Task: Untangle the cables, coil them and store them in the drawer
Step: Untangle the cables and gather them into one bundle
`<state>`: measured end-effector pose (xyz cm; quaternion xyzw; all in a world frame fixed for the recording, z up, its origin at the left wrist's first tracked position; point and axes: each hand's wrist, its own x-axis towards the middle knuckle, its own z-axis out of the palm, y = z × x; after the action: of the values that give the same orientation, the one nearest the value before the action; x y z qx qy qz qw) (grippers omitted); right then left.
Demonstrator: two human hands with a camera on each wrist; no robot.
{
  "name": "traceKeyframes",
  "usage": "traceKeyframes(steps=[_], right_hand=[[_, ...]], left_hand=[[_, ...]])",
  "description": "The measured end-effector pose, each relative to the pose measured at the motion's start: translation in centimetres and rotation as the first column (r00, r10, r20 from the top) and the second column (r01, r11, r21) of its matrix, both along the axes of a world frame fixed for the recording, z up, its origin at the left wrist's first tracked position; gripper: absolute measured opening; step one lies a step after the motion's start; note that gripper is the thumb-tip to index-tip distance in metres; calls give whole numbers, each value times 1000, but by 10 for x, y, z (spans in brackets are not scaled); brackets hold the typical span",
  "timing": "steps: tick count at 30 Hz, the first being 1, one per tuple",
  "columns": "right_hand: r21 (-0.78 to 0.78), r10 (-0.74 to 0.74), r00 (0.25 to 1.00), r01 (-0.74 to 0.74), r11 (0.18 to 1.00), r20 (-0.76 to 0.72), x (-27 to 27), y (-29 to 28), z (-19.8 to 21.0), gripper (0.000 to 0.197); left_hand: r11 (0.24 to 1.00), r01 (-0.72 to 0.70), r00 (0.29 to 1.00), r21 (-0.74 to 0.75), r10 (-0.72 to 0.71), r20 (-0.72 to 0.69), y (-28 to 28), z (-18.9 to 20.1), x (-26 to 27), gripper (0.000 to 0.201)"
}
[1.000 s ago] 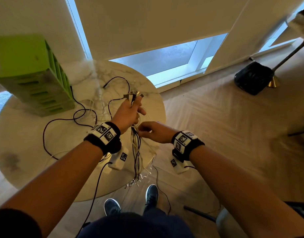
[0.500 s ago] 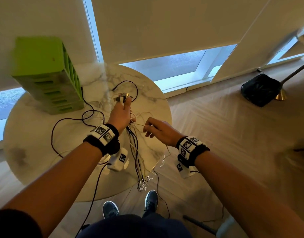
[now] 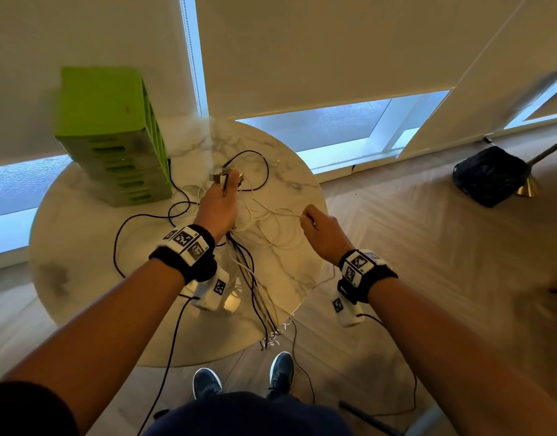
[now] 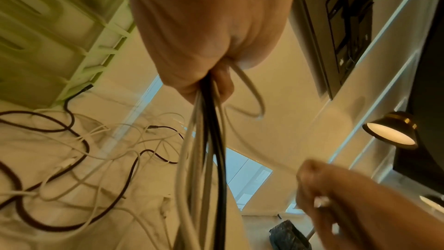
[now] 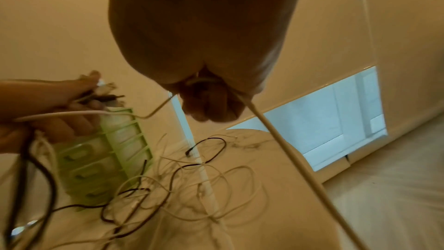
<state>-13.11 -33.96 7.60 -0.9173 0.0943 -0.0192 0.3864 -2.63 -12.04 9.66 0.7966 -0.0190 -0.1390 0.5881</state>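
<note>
Since the earlier frames our right hand (image 3: 321, 229) has drawn away from the left, carrying a single white cable (image 3: 280, 212) with it. We pinch this strand between curled fingers; it runs leftward, roughly level, to our left hand (image 3: 219, 206), which is clenched round the gathered bundle of cables (image 3: 248, 272). That bundle's long axis hangs downward from the fist, plug ends dangling past the table edge. We judge the coming pull to lie along the strand, rightward, away from the fist. Loose black and white cables (image 5: 173, 178) lie looped on the round marble table (image 3: 82, 247), beside the green drawer unit (image 3: 113, 133), its drawers seemingly closed. Beyond: window blinds (image 3: 302, 51), wooden floor (image 3: 428, 247)
</note>
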Motion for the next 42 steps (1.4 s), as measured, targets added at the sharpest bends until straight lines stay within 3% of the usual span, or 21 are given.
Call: traceKeyframes(steps=[2, 3, 4, 6, 7, 8, 10, 11, 13, 15, 18, 21, 24, 26, 28, 32, 34, 36, 38, 40, 42], right_hand=[[-66, 63, 953, -86, 994, -296, -4, -13, -13, 23], [-64, 138, 855, -196, 979, -500, -8, -17, -20, 25], [-42, 209, 693, -327, 944, -690, -14, -17, -26, 25], [-22, 241, 387, -564, 825, -890, -22, -14, -32, 31], [-57, 219, 344, -640, 766, -913, -24, -12, -33, 39], [-96, 215, 394, -637, 765, -894, -24, -7, -30, 51], [-69, 271, 631, -460, 885, -727, -16, 2, -22, 74], [17, 306, 748, -367, 930, -589, -9, 10, -16, 81], [244, 351, 855, -274, 930, -381, 7, 32, 0, 82], [408, 414, 858, -275, 871, -305, 17, 57, 14, 66], [426, 426, 864, -290, 857, -268, 17, 80, 16, 20], [315, 302, 931, -229, 921, -205, 13, 76, 4, 33], [106, 171, 984, -165, 981, -53, 14, 61, -8, 20], [108, 146, 989, -142, 984, -24, 16, 59, -11, 10], [245, 230, 955, -181, 952, -188, 17, 63, -12, 14], [380, 453, 741, -283, 880, -497, 9, 72, -9, 36], [259, 342, 809, -243, 935, -477, 16, 69, -13, 39], [-13, 147, 931, -160, 987, -335, 26, 63, -21, 36], [-266, 36, 984, -82, 960, -173, 30, 63, -29, 27], [-270, 104, 984, -140, 953, -143, 28, 74, -33, 25], [-118, 313, 894, -366, 923, -321, 25, 89, -34, 38]], left_hand=[[991, -40, 997, -130, 31, -73, 4, 3, 2, 53], [982, -57, 995, -180, 40, -94, 5, 4, 3, 52], [974, -60, 994, -219, 39, -99, 5, 6, 4, 50], [960, -27, 997, -278, 4, -83, 2, 8, 4, 45], [950, 9, 997, -313, -34, -76, 0, 9, 3, 42], [936, 50, 994, -348, -79, -71, -3, 9, 3, 39], [906, 137, 983, -401, -175, -59, -9, 9, 1, 34], [891, 174, 975, -419, -216, -54, -12, 9, 0, 31], [874, 212, 962, -438, -266, -65, -17, 10, -2, 26], [866, 195, 955, -460, -274, -110, -21, 11, -6, 22], [855, 162, 950, -493, -269, -155, -22, 19, -12, 19], [854, 160, 961, -495, -249, -119, -12, 24, -12, 31], [900, 237, 964, -367, -266, -28, 1, 21, -15, 58], [898, 277, 953, -342, -303, -21, 5, 22, -20, 63], [869, 259, 947, -421, -314, -66, 7, 26, -23, 58], [836, 171, 949, -521, -282, -140, 20, 41, -22, 41], [849, 157, 957, -504, -257, -134, 30, 46, -19, 35], [862, 123, 969, -492, -211, -127, 40, 47, -16, 29], [864, 96, 979, -495, -172, -110, 48, 47, -12, 26], [862, 74, 986, -502, -139, -94, 56, 48, -7, 25], [884, 48, 992, -465, -95, -78, 68, 46, -2, 24]])
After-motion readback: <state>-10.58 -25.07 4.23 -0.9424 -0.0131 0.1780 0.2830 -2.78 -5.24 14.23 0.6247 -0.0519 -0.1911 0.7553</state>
